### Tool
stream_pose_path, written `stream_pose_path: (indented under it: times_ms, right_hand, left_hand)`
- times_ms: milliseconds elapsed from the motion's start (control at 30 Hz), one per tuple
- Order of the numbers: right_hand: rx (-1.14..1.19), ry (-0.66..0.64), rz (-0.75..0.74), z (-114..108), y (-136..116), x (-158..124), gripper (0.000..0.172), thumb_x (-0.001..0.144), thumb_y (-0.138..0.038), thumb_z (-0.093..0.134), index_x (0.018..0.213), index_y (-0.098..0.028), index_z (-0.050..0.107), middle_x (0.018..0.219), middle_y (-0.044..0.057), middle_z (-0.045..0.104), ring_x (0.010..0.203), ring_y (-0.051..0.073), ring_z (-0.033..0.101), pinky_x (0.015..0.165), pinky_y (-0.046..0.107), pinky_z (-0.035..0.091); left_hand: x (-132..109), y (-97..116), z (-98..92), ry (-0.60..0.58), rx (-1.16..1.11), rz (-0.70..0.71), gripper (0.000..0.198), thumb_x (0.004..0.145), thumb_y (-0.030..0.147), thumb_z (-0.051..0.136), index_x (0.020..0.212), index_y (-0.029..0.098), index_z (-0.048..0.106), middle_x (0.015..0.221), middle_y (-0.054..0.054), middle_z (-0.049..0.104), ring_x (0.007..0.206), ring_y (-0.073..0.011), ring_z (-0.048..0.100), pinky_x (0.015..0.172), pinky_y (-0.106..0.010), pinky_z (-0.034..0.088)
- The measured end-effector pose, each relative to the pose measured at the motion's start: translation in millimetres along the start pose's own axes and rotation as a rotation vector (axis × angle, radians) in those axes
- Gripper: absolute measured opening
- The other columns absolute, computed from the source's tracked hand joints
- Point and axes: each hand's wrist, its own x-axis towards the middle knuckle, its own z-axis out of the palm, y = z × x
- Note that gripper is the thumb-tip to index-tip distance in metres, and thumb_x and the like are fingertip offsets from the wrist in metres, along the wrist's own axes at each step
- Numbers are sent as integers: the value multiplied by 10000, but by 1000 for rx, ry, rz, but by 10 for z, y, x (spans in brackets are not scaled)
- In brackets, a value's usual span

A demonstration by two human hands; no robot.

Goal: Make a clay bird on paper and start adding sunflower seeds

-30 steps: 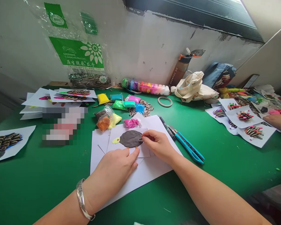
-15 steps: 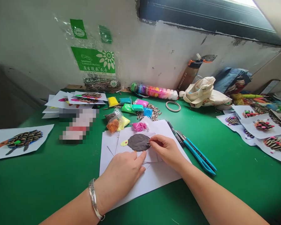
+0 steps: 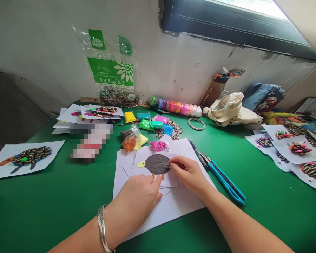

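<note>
A small white card (image 3: 137, 173) lies on larger white sheets (image 3: 186, 203). On it is a flat dark clay oval (image 3: 157, 164) with a yellow-green head (image 3: 141, 164) at its left and two small orange feet below. My right hand (image 3: 189, 174) pinches a small dark seed at the right edge of the oval. My left hand (image 3: 140, 196), with a silver bangle on the wrist, rests on the paper with its fingers apart, the fingertips beside the orange feet.
Clay packets (image 3: 129, 117) and a seed pile (image 3: 177, 130) lie behind the card. A blue cutter (image 3: 226, 179) is to the right, near a tape ring (image 3: 196, 124). Finished seed pictures (image 3: 26, 159) lie on both sides. A bottle (image 3: 214, 88) and cloth bag (image 3: 226, 109) stand behind.
The view has shifted slightly. My left fingers have drawn down a little, so the orange feet show more. My right hand stays at the oval's right edge.
</note>
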Motion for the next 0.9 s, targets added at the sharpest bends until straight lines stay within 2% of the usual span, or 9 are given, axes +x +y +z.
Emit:
stream_pose_path:
  times_ms: [400,633,767,900]
  right_hand:
    - [-23,-1,-6,-11,-41,-11,170,860,-280,546,838,-200,694,762,3,667,700,162,578,643,261,444]
    - [-46,-12,-14,9,-24,-6,158,857,-269,547,849,-204,691,753,-2,658,700,158,568,651,265,438]
    - [-42,-13,-11,11,-24,-4,165,863,-274,540,840,-203,687,751,0,656,697,157,566,648,266,437]
    - [-44,-9,-14,14,-33,4,164,861,-276,540,836,-206,687,735,-3,648,679,155,561,637,264,437]
  left_hand:
    - [14,13,-18,8,17,21,359,920,182,483,1276,189,523,837,-62,643,746,-233,628,622,-329,493]
    - [17,15,7,2,14,23,353,923,187,474,1272,183,531,818,-58,630,738,-247,622,618,-360,498]
    - [9,0,4,11,-5,27,397,921,195,485,1318,186,494,845,-60,639,755,-239,624,624,-344,494]
    - [17,-3,10,10,6,18,367,914,192,491,1279,201,530,850,-64,645,752,-226,624,621,-315,478]
